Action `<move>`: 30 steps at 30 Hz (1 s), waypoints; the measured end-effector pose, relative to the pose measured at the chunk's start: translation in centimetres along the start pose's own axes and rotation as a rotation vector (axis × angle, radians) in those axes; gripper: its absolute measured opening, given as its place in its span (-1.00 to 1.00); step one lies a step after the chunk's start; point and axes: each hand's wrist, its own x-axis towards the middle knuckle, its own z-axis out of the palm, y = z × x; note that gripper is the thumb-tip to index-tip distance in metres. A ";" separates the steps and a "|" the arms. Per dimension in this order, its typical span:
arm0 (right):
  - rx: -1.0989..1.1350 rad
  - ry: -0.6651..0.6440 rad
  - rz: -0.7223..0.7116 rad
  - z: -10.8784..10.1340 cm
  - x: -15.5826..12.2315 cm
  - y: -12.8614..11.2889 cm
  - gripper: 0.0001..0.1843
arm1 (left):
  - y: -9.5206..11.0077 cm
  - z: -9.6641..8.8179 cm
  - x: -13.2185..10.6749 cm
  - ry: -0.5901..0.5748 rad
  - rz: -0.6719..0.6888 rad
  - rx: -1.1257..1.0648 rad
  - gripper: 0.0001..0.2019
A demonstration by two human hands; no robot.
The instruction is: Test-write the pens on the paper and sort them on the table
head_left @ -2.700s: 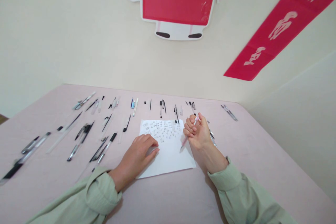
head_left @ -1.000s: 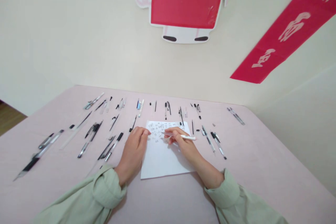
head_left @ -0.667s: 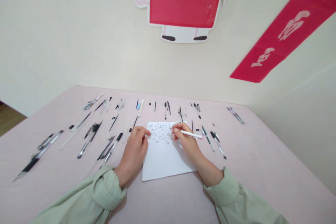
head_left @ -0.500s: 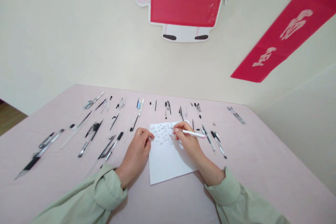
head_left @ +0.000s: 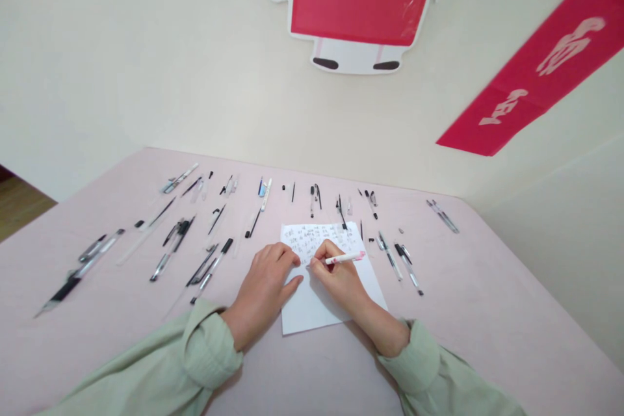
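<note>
A white sheet of paper (head_left: 316, 309) lies in front of me, with several lines of dark handwriting over its upper half. Between the thumb and fingers of my right hand (head_left: 341, 279) is a white and pink pen (head_left: 347, 257), slanted, its lower end down at the written lines. My left hand (head_left: 267, 276) rests on the left edge of the paper, fingers stretched out and thumb apart, holding nothing. The pen's tip is small and partly hidden by my right fingers.
Several pens and pen parts lie around the paper on the pink tabletop (head_left: 468, 338): a clear pen (head_left: 390, 257) to the right, a black-capped pen (head_left: 212, 271) to the left, a pair of pens (head_left: 442, 216) far right. Behind stands a pale wall (head_left: 219, 65) with a red banner (head_left: 526, 71).
My right hand has moved with the pen down and left on the paper, nearer my left hand. My left fingers have spread flatter over the paper's edge. The view has shifted slightly.
</note>
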 end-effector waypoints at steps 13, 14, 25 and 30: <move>-0.043 -0.020 -0.022 0.0 -0.1 -0.3 -0.87 | 0.2 -0.1 0.1 0.006 -0.021 -0.008 -0.89; -0.035 -0.021 -0.019 0.0 -0.2 -0.2 -0.87 | 0.2 -0.1 0.1 0.009 -0.018 -0.008 -0.89; -0.021 -0.042 -0.004 -0.1 -0.2 -0.3 -0.86 | 0.1 0.0 0.1 0.017 -0.018 -0.004 -0.88; -0.021 -0.039 -0.002 0.0 -0.2 -0.2 -0.86 | 0.1 -0.1 0.1 0.014 -0.020 -0.006 -0.90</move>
